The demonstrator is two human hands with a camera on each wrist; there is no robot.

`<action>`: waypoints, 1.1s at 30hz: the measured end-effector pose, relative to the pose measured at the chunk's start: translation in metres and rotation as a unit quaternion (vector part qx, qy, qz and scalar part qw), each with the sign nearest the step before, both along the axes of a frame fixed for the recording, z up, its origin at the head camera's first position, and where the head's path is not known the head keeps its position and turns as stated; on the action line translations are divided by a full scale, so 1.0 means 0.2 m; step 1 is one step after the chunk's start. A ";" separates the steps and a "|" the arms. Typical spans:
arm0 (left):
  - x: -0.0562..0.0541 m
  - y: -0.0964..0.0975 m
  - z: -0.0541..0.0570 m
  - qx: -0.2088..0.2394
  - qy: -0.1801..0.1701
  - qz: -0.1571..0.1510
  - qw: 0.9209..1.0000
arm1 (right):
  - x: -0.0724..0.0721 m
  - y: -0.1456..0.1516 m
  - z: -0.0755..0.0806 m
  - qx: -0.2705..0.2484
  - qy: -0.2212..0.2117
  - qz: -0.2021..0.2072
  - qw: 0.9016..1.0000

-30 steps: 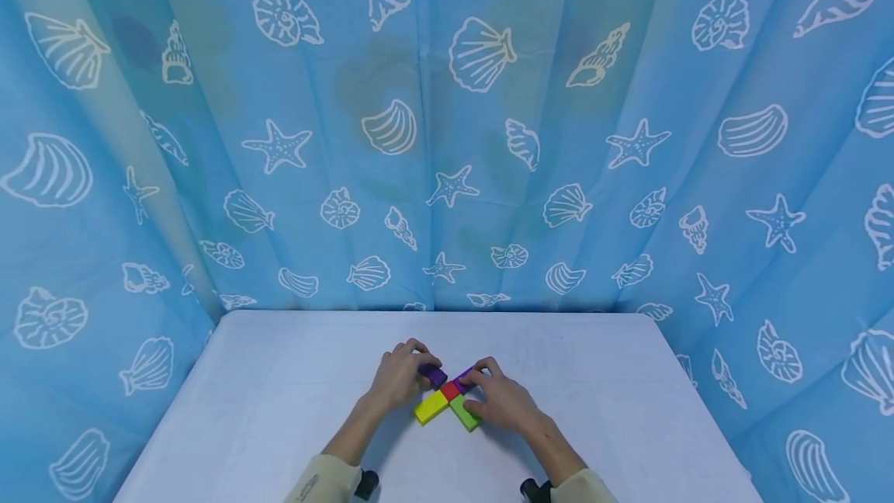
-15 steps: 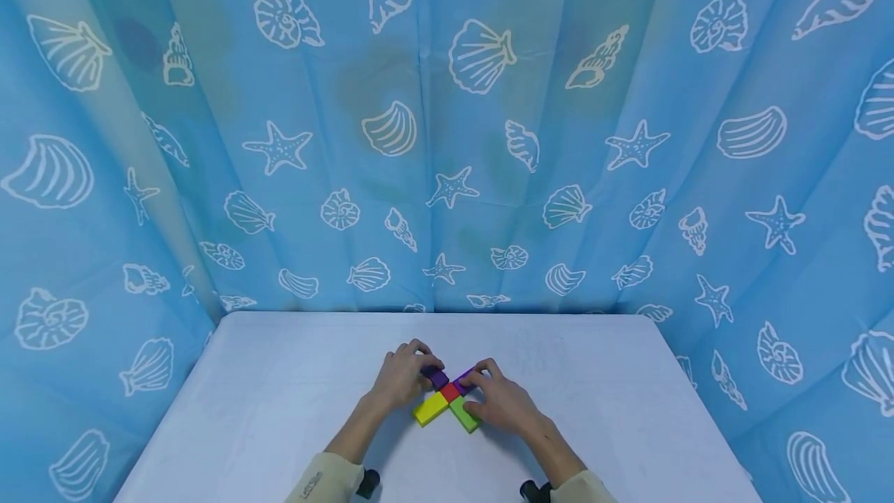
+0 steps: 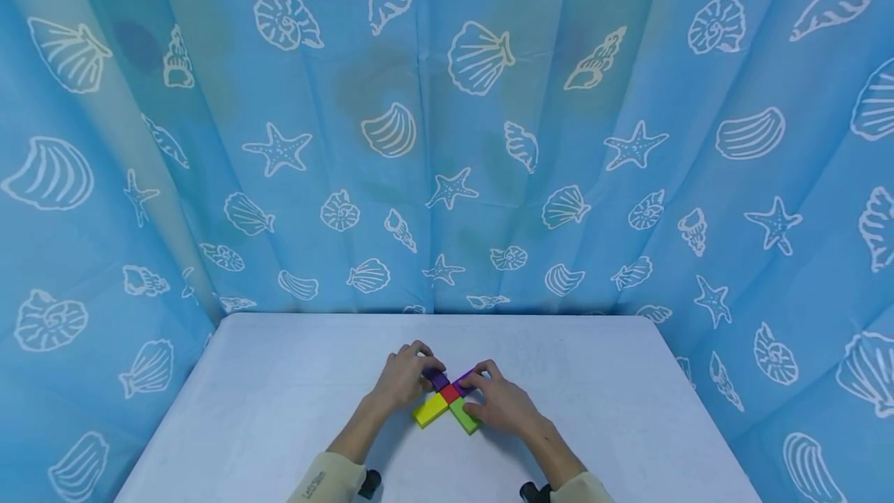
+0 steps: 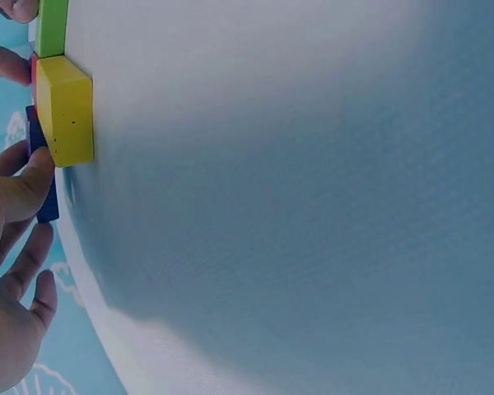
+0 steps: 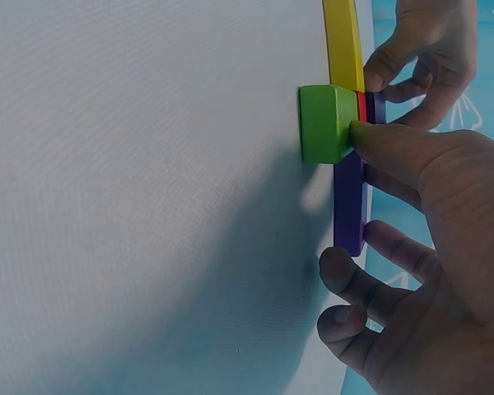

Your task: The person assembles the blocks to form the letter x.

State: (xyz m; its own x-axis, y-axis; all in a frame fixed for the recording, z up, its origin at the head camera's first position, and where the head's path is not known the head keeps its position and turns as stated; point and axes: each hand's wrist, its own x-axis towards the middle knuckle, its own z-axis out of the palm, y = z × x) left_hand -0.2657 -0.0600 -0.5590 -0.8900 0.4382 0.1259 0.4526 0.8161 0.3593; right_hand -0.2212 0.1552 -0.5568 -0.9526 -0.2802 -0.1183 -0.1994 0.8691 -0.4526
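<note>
Five colourful blocks meet in an X on the white table. At the centre sits a small red block [image 3: 449,393]. A yellow block [image 3: 430,410] extends front left, a green block [image 3: 464,415] front right. My left hand [image 3: 403,376] pinches a dark purple block [image 4: 48,197] at the back left, which touches the red one. On the back-right arm is a brighter purple block [image 5: 348,206]; my right hand [image 3: 504,404] has its fingers curled along this block, while its thumb lies against the green block. Fingers partly hide both purple blocks.
The white table [image 3: 279,379] has a far edge along a blue curtain [image 3: 447,130] printed with white shells and starfish. Dark wrist devices sit by both beige sleeves [image 3: 328,478].
My left hand has shifted slightly right with the dark purple block, which now sits closer against the red one. The right hand has barely moved.
</note>
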 end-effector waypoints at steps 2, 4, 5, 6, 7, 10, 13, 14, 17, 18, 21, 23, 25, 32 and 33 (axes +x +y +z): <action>0.00 0.00 0.00 -0.001 0.003 0.000 1.000 | 0.00 0.00 0.00 0.000 -0.001 0.000 1.000; 0.00 0.01 0.00 -0.002 0.004 0.000 1.000 | 0.00 0.00 0.00 0.001 0.000 -0.001 1.000; 0.00 0.01 0.00 -0.002 0.004 0.000 1.000 | 0.00 0.00 0.00 0.002 0.001 -0.001 1.000; 0.00 0.01 0.00 -0.002 0.004 0.001 1.000 | 0.00 0.00 0.00 0.002 0.001 -0.002 1.000; 0.00 0.01 -0.01 -0.003 0.004 0.000 1.000 | 0.00 0.00 0.00 0.002 0.001 -0.002 1.000; 0.00 0.01 -0.01 -0.004 0.002 0.000 1.000 | 0.00 0.00 0.00 0.000 -0.001 -0.004 1.000; 0.00 0.01 -0.02 -0.004 0.002 0.000 1.000 | 0.00 0.00 0.00 -0.002 -0.004 -0.005 1.000; 0.00 0.01 -0.02 -0.004 0.001 0.000 1.000 | 0.00 0.00 0.01 -0.002 -0.005 -0.005 1.000; 0.00 0.01 -0.02 -0.005 -0.002 0.000 1.000 | 0.00 0.00 0.01 0.001 -0.004 -0.004 1.000; 0.00 0.01 -0.02 -0.007 -0.001 0.001 1.000 | 0.00 0.00 0.01 0.004 -0.003 -0.004 1.000; 0.00 0.01 -0.02 -0.012 0.000 0.002 1.000 | 0.00 -0.01 0.02 0.010 0.002 -0.004 1.000; 0.01 0.01 -0.03 -0.014 0.001 0.004 1.000 | 0.00 -0.01 0.02 0.013 0.005 -0.005 1.000; 0.00 0.01 -0.03 -0.013 0.001 0.007 1.000 | 0.00 -0.01 0.02 0.014 0.005 -0.006 1.000; 0.00 0.01 -0.04 -0.010 0.002 0.008 1.000 | 0.00 -0.01 0.02 0.017 0.003 -0.006 1.000; 0.01 0.01 -0.03 -0.009 0.001 0.008 1.000 | 0.00 -0.01 0.02 0.016 0.002 -0.006 1.000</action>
State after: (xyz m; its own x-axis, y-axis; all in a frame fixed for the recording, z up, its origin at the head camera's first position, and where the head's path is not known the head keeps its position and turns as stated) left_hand -0.2644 -0.0583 -0.5659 -0.8968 0.4258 0.1199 0.4399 0.8299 0.3430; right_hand -0.2214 0.1531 -0.5527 -0.9563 -0.2652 -0.1231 -0.1910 0.8854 -0.4237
